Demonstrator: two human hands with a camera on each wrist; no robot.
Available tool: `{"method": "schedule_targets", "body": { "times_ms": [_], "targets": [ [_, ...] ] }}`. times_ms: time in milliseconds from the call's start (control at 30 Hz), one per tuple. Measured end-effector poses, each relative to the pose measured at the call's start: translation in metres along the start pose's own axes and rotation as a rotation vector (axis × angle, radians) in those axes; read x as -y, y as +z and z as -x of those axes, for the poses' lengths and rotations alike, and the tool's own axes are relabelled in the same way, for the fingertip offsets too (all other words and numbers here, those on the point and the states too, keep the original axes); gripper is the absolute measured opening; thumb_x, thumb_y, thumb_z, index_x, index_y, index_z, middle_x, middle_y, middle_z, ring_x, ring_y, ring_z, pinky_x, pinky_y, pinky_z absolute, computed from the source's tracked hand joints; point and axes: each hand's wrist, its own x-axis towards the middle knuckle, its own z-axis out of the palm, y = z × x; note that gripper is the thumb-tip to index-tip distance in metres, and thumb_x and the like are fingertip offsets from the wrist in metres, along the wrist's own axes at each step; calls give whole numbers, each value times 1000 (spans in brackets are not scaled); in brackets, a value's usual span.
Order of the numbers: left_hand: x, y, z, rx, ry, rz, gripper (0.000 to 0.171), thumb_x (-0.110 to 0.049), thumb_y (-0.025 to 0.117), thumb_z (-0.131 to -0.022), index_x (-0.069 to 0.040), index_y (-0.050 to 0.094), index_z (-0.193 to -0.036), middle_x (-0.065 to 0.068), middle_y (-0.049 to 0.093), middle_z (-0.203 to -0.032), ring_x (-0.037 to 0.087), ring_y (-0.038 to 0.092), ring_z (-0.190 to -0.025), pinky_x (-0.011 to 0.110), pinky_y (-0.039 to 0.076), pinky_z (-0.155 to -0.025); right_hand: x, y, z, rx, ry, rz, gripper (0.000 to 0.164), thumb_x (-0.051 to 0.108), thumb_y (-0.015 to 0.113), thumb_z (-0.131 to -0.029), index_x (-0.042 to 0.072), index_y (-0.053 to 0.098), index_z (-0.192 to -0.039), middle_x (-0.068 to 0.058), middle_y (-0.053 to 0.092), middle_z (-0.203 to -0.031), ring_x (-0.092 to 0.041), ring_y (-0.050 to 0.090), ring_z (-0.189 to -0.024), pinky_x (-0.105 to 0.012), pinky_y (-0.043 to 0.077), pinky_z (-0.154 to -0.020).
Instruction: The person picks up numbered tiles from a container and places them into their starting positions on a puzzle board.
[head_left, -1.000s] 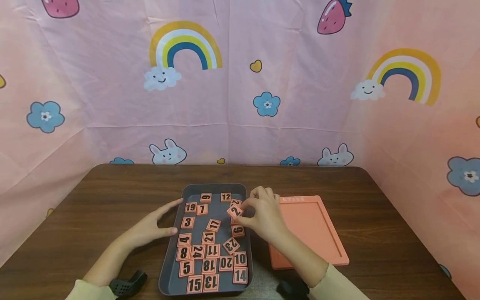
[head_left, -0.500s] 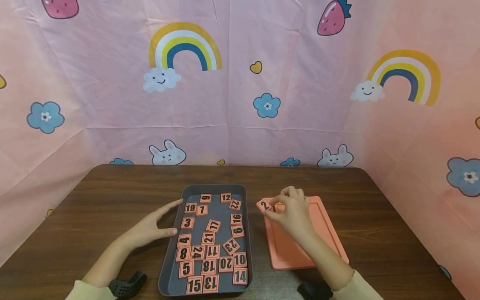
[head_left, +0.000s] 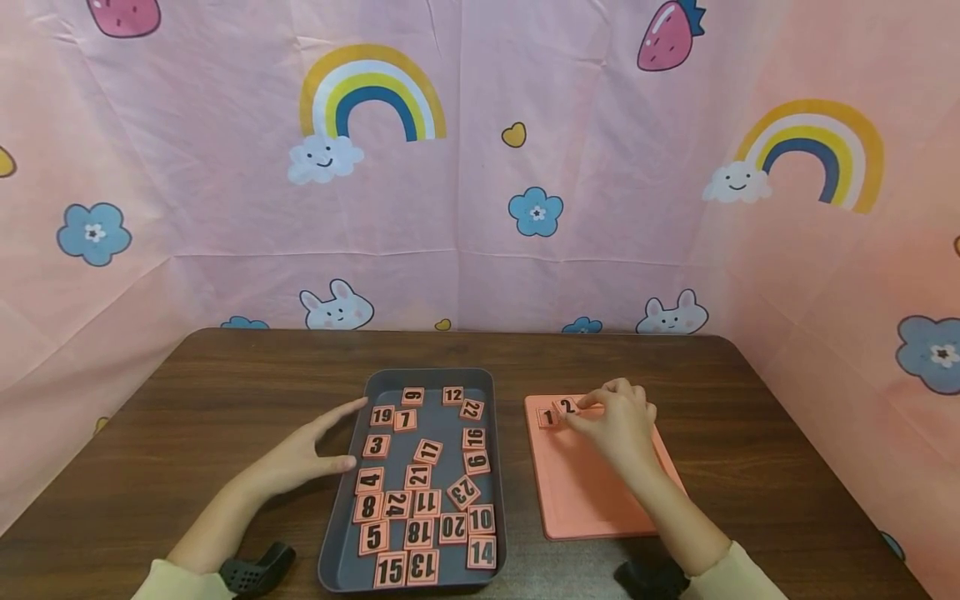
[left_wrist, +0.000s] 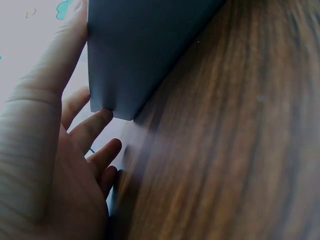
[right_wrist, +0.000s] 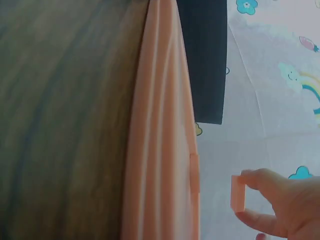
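My right hand (head_left: 618, 425) pinches the number 2 tile (head_left: 567, 406) between thumb and finger, just above the far left part of the pink board (head_left: 592, 500). In the right wrist view that tile (right_wrist: 238, 194) is seen edge-on, apart from the board. The number 1 tile (head_left: 548, 417) lies at the board's far left corner. My left hand (head_left: 296, 454) rests its straight fingers and thumb against the left side of the grey tray (head_left: 337, 533). In the left wrist view, fingertips (left_wrist: 102, 116) reach the tray's outer wall (left_wrist: 130, 55).
Several loose number tiles lie in the tray at various angles, among them the 17 tile (head_left: 427, 452) and the 14 tile (head_left: 482, 552). A strip of dark wooden table (head_left: 517, 467) separates tray and board. Patterned cloth (head_left: 480, 208) hangs behind the table.
My right hand has carried the number 2 tile from the tray rightward to above the pink board. The number 1 tile has come into sight. My left hand stays at the tray's side.
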Motion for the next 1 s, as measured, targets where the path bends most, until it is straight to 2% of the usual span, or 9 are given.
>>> {"method": "schedule_targets", "body": {
  "times_ms": [367,667,1000],
  "targets": [
    [-2,0,0,-6,-5,-9,79,-29,74,-84,-21,32,-150,22,28,-151,51,20,-135,75,21,-95,-14,4,-1,70,103,62,31,41,83,-72,12,73,-77,-11,54,-94,-35,44,-96,-54,31,-78],
    [-2,0,0,-7,-15,-14,79,-29,74,-84,-21,32,-150,22,29,-151,51,20,-135,75,20,-95,-18,15,-3,86,108,71,31,41,84,-70,14,70,-68,-10,55,-91,-34,44,-96,-54,32,-81],
    [-3,0,1,-4,-13,-6,79,-28,74,-84,-22,31,-150,22,29,-151,51,20,-135,75,20,-95,-20,19,-4,119,104,82,28,39,83,-73,16,68,-68,-9,58,-92,-35,45,-95,-54,30,-85]
  ]
}}
